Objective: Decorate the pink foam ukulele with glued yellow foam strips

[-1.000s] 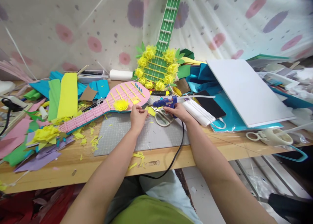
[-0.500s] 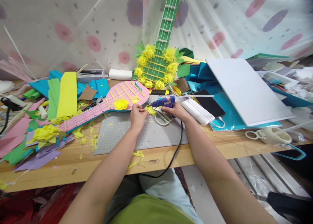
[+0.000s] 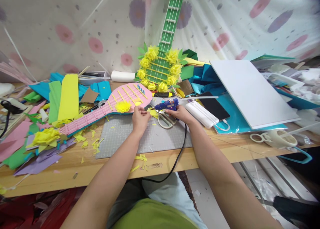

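My right hand [image 3: 181, 113] is wrapped round a blue hot glue gun [image 3: 167, 104], its nozzle pointing left and a long clear glue stick [image 3: 200, 97] sticking out of its back. Close to the nozzle, the fingers of my left hand [image 3: 140, 118] are pinched together; whatever is between them is too small to make out. Yellow paper [image 3: 153, 113] lies beside those fingertips. Under the glue gun are scissors [image 3: 165, 120] with pale handles. Just beyond my left hand, a pink paper guitar [image 3: 126, 92] bears a yellow paper flower [image 3: 123, 106]. Both hands are over a grey cutting mat [image 3: 120, 139].
A green guitar [image 3: 160, 67] ringed with yellow flowers stands at the back. Coloured paper [image 3: 68, 97] and scraps cover the left side. To the right are a white power bank-like block [image 3: 202, 114], a white board [image 3: 252, 92] and a tape roll [image 3: 282, 138]. A black cord [image 3: 175, 165] hangs over the table edge.
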Tool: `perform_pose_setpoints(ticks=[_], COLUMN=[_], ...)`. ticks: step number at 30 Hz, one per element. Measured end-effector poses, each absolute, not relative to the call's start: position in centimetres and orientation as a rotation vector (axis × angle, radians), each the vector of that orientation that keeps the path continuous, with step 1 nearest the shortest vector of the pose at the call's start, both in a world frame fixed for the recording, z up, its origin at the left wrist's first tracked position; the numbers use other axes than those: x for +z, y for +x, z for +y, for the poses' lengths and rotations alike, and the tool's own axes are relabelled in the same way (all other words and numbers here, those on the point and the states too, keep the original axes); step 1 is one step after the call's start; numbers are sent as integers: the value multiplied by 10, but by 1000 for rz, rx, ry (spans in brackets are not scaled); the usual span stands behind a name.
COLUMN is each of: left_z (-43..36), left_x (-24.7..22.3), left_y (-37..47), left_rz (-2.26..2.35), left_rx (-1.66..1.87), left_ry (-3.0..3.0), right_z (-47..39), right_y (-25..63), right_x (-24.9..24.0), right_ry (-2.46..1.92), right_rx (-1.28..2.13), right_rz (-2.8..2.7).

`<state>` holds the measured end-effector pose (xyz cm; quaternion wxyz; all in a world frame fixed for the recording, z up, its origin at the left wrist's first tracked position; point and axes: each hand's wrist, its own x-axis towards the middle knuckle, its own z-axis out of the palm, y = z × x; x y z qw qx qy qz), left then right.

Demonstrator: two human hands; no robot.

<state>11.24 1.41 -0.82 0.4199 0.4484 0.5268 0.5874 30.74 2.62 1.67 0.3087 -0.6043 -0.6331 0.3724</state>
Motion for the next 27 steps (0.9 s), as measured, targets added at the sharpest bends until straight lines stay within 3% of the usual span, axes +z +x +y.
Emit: perform_pose_setpoints(ticks=[6, 13, 27], left_z=[14, 13, 9], left_x=[-3, 6, 10], left_y=[113, 116, 119], left_rz=[1207, 1099, 1051], left_rx=[1564, 1569, 1621], left_ry=[1040, 933, 793], right_z=[29, 52, 62], right_y=[315, 336, 313], right_x=[18, -8, 4], right_ry=[-1622, -1736, -1987], right_rx=[910, 489, 364], right_rz=[-1595, -1456, -1658])
